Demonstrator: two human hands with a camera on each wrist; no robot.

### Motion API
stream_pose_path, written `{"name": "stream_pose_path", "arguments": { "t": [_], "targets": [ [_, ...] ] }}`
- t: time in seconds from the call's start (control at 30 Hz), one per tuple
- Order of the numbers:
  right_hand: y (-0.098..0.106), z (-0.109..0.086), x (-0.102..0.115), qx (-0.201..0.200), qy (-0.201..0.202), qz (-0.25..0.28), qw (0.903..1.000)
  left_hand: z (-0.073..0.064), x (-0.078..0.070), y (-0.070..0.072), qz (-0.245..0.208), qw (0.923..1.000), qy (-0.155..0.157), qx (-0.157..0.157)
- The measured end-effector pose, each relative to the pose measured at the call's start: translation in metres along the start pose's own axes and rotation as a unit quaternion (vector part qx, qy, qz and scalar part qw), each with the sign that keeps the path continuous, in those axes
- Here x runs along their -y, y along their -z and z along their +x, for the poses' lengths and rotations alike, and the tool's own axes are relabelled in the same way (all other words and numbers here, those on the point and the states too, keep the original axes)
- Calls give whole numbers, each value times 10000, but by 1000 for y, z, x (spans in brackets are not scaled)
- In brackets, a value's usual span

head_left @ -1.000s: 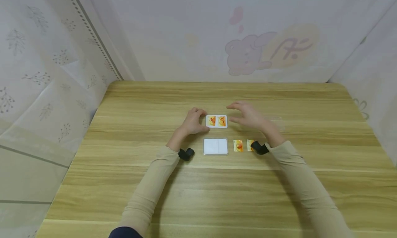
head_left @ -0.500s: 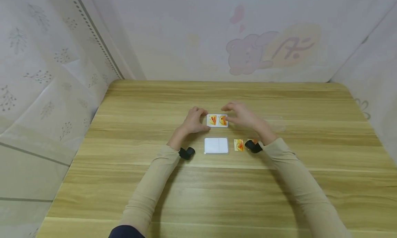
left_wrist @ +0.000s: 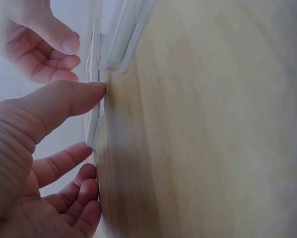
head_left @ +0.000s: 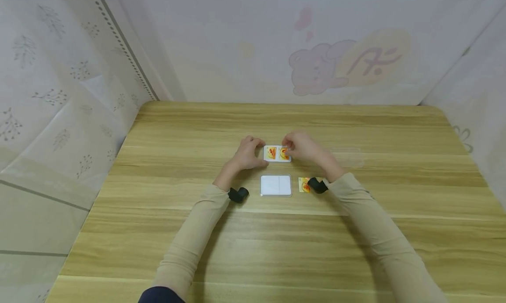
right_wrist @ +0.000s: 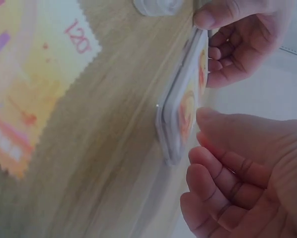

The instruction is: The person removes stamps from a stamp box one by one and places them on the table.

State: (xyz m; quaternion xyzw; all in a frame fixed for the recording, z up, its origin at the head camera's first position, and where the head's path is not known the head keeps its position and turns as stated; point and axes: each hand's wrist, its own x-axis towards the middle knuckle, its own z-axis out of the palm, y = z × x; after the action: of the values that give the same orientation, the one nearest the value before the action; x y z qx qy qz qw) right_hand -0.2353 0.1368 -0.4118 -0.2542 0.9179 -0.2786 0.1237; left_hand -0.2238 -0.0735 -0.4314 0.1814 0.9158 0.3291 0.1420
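Observation:
A white card in a clear case (head_left: 277, 159) lies on the table with two orange-yellow stamps on it, a left stamp (head_left: 271, 153) and a right stamp (head_left: 283, 153). Thumb and forefinger of my left hand (head_left: 248, 155) grip the left end of this case across its edges; the left wrist view shows the thumb (left_wrist: 89, 94) on the near edge. My right hand (head_left: 306, 148) hovers at the right end with fingers loosely curled. Its thumb tip (right_wrist: 205, 116) is right beside the right stamp, and nothing shows between its fingers.
Nearer the body lies a second clear case with a white card (head_left: 275, 185). Right of it is a loose stamp (head_left: 303, 185), with another mostly hidden under the right wrist's black camera (head_left: 317, 185). A transparent plastic sheet (head_left: 349, 158) lies farther right.
My right hand has moved left to the case's right end, and its fingers have curled in. The left hand keeps its grip on the case.

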Motion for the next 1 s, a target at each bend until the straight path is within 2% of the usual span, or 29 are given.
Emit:
{"name": "stream_pose_path", "arguments": {
  "t": [0.2,0.73,1.0],
  "targets": [
    [-3,3,1,46,-59,-119,9999,0,0,0,16,10000,4,-7],
    [-5,7,5,45,-639,-8,9979,1,0,-1,-2,10000,42,15],
    [-6,8,5,-54,-705,110,9974,1,-1,-1,-12,10000,71,-1]
  ]
}}
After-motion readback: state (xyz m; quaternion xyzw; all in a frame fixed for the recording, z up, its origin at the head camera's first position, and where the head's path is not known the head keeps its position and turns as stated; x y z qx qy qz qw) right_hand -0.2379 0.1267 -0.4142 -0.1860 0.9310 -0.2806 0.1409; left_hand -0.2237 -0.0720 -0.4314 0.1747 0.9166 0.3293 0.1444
